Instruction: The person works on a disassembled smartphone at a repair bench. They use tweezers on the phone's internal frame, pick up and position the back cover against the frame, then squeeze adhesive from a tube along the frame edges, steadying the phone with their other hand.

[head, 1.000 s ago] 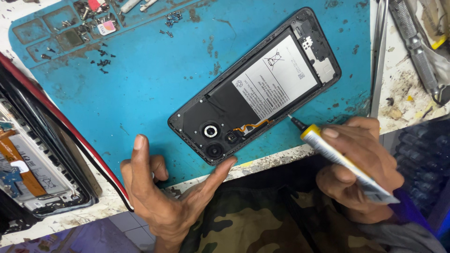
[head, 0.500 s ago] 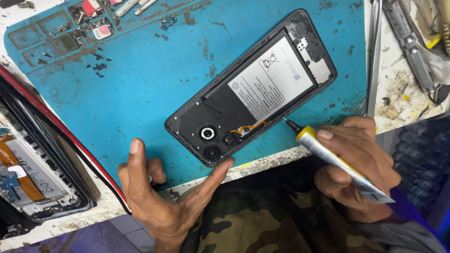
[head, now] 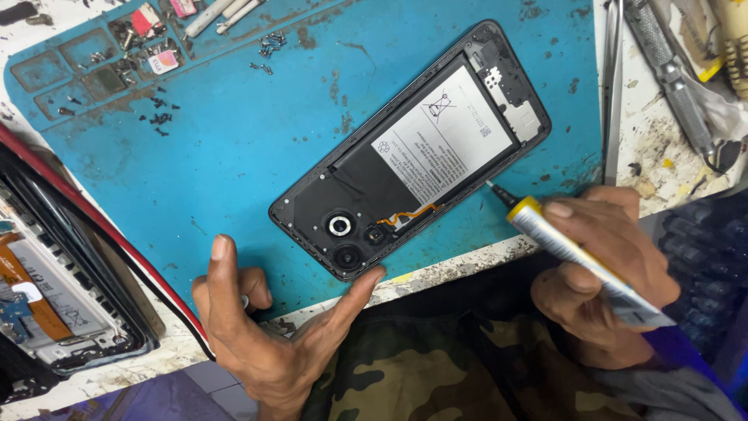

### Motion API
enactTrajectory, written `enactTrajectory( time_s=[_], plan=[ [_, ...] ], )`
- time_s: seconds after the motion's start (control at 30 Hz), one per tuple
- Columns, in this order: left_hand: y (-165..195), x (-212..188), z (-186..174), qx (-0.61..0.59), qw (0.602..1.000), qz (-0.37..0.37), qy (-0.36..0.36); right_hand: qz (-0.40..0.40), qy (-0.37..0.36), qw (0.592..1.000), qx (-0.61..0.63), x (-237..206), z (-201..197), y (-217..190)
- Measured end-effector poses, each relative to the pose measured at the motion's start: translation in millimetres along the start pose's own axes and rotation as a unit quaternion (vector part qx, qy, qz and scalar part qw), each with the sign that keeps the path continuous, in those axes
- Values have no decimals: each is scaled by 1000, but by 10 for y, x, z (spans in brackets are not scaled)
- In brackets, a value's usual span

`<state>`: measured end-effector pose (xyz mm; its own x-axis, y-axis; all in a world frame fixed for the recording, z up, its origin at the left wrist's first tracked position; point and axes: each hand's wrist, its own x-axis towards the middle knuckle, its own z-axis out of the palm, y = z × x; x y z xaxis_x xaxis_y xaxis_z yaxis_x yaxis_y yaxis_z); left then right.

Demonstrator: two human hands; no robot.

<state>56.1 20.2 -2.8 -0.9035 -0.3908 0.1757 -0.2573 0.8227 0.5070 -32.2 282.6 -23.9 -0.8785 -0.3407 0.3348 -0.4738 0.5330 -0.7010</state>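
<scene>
Phone body [head: 413,152] with its back cover off lies flat on the blue work mat [head: 234,171], long axis running diagonally from the near-left, where the camera lenses sit, up to the far-right corner. Nearest to me, the left hand [head: 265,327] is open and holding nothing, fingers spread, with one fingertip [head: 372,274] touching the phone's near-left corner and bracing it. The right hand [head: 604,273] is clenched around a slim yellow glue tube [head: 580,253], and its black nozzle points up-left, right against the phone's near long edge around the middle, so that's the hand closer to the open frame. Further back, the white battery [head: 440,136] fills the middle of the shell. Loose screws [head: 160,118] are scattered on the far-left of the mat, well apart from both hands.
</scene>
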Motion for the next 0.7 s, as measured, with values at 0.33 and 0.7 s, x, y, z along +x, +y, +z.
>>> enactTrajectory(
  time_s=[0.33, 0.7],
  plan=[
    [10, 0, 20, 1, 1000, -2, 11, 3, -1, 1000, 3, 19, -22, 11],
    [3, -27, 31, 6, 1000, -13, 15, 2, 17, 1000, -9, 55, -35, 41]
  ],
)
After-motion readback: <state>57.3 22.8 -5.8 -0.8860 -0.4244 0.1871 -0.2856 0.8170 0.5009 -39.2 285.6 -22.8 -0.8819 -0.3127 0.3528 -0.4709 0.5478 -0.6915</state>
